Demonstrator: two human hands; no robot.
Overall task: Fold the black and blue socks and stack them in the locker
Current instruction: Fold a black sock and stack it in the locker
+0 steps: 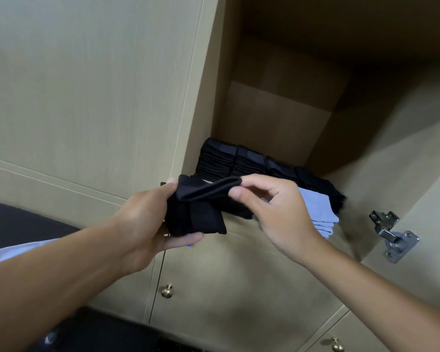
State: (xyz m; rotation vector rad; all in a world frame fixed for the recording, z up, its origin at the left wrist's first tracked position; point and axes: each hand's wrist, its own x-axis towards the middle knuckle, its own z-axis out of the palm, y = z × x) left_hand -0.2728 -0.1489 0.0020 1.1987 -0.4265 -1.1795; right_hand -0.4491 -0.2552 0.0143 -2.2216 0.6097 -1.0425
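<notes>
Head view: folded black sock (198,214).

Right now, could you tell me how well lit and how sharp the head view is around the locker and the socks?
Head view: the locker interior falls into brown shadow toward the back; the stacked black socks lose detail in the dimness, the blue socks read clearly; both hands, left and right, look slightly soft; wide-angle distortion slants the door edges.

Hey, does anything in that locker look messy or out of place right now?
Nothing stands out. The black sock stacks sit in tidy rows, the blue socks lie at the shelf's front edge, and both hands hold a black sock.
</notes>
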